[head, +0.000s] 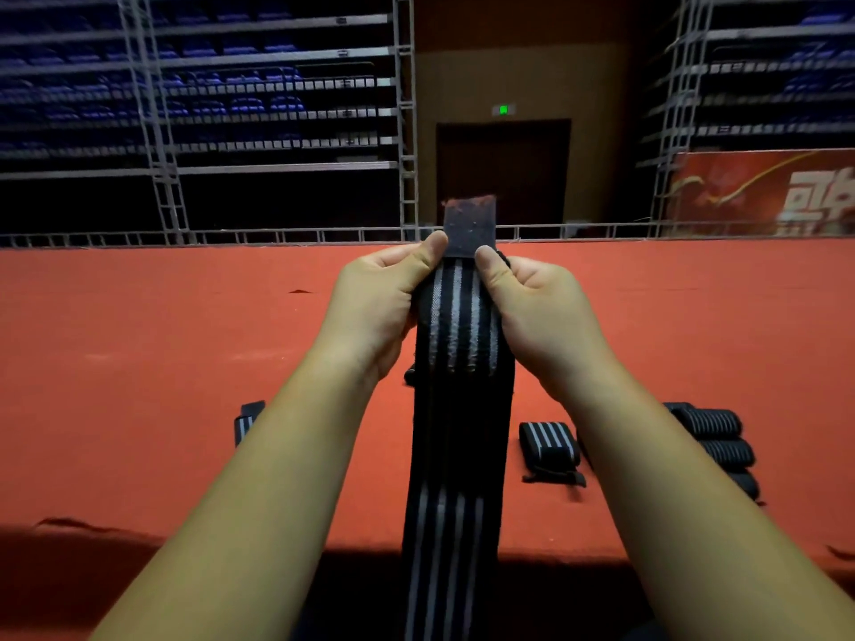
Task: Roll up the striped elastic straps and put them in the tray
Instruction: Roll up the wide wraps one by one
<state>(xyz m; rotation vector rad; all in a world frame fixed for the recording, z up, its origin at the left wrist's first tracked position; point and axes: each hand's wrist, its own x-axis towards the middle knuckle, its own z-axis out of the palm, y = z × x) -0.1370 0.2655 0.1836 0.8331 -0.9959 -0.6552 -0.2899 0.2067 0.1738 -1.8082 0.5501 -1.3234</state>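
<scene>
A striped elastic strap (458,409) is pinched near its dark upper end between the closed left grip (384,298) and right grip (536,307), hanging below them over the red tabletop (139,363), with rolled straps (712,437) seen beyond the right grip.

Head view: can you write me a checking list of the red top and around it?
Surface: red top, wrinkled near edge.
Job's things: long striped strap held up, unrolled; rolled strap right of it; stacked rolls farther right; another strap left, partly behind the arm; tray not seen.
Clutter: nothing seen.
Hands: left hand and right hand pinch the strap near its dark top end.
Cables: nothing seen.
Surroundings: blue seats, metal frames, dark door, green sign, red banner.
</scene>
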